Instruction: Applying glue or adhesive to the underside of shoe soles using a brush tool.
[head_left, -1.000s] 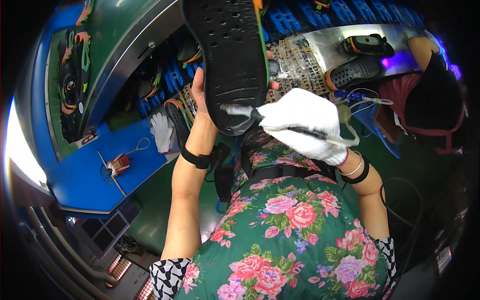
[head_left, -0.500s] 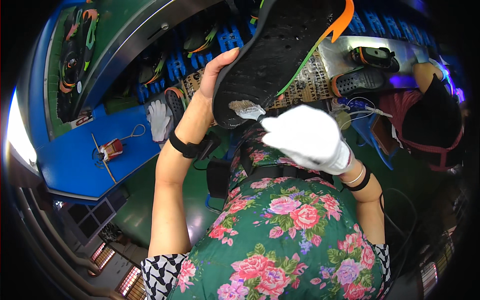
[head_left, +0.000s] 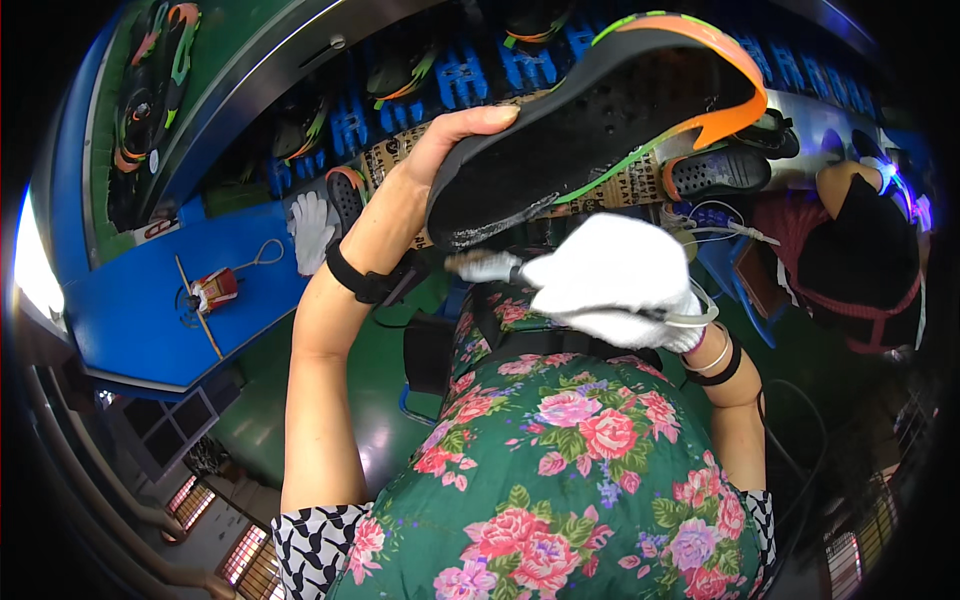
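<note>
My bare left hand point(head_left: 450, 140) grips a black shoe sole point(head_left: 580, 125) along its left edge. Orange and green trim runs round the sole's far end, and its near end looks wet and glossy. In a white glove, my right hand point(head_left: 610, 275) is closed round the handle of a brush point(head_left: 485, 266). The brush head points left, just below the near end of the sole and apart from it. It is smeared by motion. My left fingers under the sole are hidden.
Shoes on blue racks point(head_left: 460, 80) line the conveyor ahead. On the left blue table point(head_left: 130, 330) lie a red and white container point(head_left: 215, 290) with a stick and a white glove point(head_left: 312, 232). Another black sole point(head_left: 718, 172) lies right, near another person point(head_left: 850, 250).
The sole has turned and tilted, its far end swinging right and down. The brush has come off its surface and now sits below its near end.
</note>
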